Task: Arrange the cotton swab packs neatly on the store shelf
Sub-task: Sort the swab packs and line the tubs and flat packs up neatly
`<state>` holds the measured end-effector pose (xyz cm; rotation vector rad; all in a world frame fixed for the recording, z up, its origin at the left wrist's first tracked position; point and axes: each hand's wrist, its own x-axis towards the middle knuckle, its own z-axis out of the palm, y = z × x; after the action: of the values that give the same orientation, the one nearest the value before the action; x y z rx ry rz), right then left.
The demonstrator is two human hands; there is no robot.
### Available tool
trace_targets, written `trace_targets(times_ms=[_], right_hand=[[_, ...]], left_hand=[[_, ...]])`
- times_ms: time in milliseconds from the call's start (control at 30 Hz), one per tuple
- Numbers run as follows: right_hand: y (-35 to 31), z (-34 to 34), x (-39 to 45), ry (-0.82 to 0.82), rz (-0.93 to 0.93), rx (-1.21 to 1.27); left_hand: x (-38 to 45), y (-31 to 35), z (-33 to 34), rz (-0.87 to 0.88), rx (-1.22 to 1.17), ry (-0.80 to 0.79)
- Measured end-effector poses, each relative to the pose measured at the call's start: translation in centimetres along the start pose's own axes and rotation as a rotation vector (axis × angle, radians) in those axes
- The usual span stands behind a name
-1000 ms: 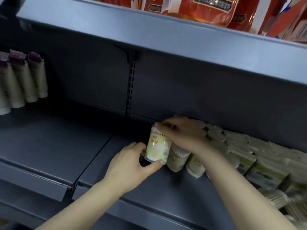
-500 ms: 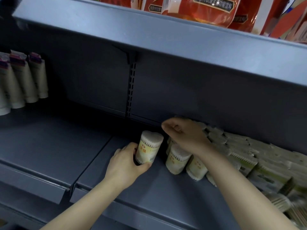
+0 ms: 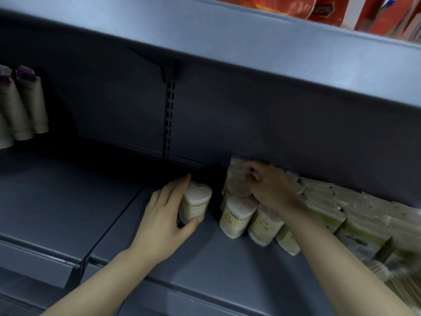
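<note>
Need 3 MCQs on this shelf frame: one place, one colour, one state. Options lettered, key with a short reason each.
1. Where does the pack that the left hand holds stand?
A. left of the row of packs, apart from it
B. on the upper shelf
C. beside the tubes

2. What colour are the bags on the upper shelf?
A. green
B. red
C. black

3. What is the right hand doing?
A. hanging idle
B. pressing flat on the shelf
C. gripping a pack at the back of the row

Key: 1 A, a dark gap separates it from the row. 2 B, red wrapping shows at the top edge. 3 C, its fingers curl round the rear pack.
</note>
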<state>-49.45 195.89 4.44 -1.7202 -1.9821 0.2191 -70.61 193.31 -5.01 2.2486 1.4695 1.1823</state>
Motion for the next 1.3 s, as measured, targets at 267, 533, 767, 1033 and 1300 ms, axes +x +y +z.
trace_targets(times_ms=[267, 533, 767, 1033, 1300], right_hand=[[0.8, 2.0, 1.5, -0.079, 0.049, -0.178], [1.6, 3.2, 2.1, -0.199, 0.079, -0.26], [1.2, 2.8, 1.7, -0.182, 0.08, -0.266], [1.2, 2.8, 1.6, -0.183, 0.077, -0.229], [1.2, 2.6, 1.6, -0.19, 0.075, -0.222]], left_hand=[[2.4, -0.6, 0.0, 0.232, 0.27, 0.016], [7.0, -0.1, 1.4, 0.257, 0.446, -0.064], [10.1, 0.6, 3.3, 0.124, 0.451, -0.162], [12.5, 0.8, 4.8, 0.111, 0.458, -0.188], [13.3, 0.7, 5.5, 0.12, 0.44, -0.182]])
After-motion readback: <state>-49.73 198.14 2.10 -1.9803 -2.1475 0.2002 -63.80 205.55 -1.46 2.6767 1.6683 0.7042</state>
